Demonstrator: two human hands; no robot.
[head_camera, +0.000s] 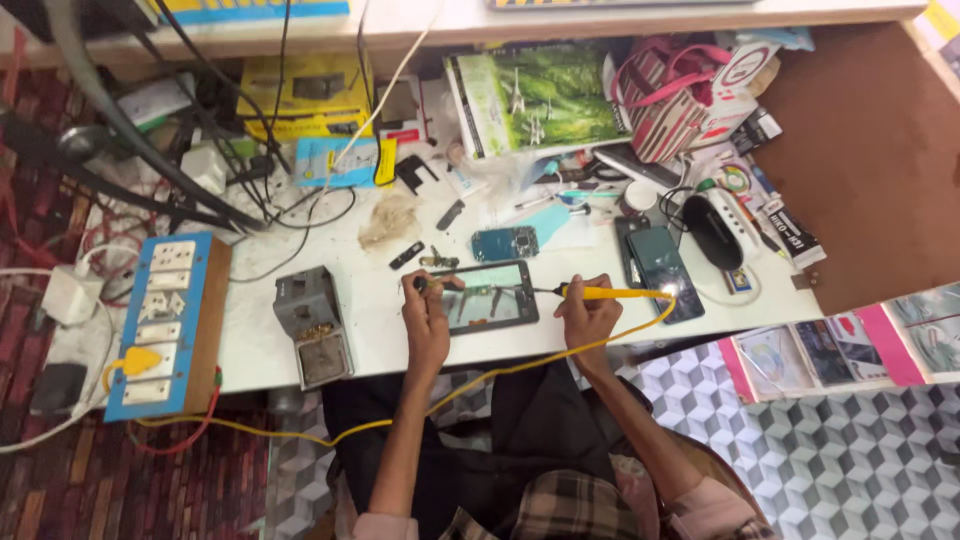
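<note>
Head view: opened phone (487, 296) lies flat near front edge of white bench (250, 340), between both hands. Right hand (588, 312) grips yellow soldering iron (610, 293), tip over phone's right edge. Left hand (428, 300) pinches thin dark tool (436, 284) at phone's left end. Step judged: soldering on phone. Next move calls for steady tip, phone pinned. Metal stand (312, 325) sits left; blue socket board (165, 322) further left.

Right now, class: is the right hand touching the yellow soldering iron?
Touching. The head view shows the right hand wrapped around the yellow soldering iron, fingers closed on its handle.
</note>
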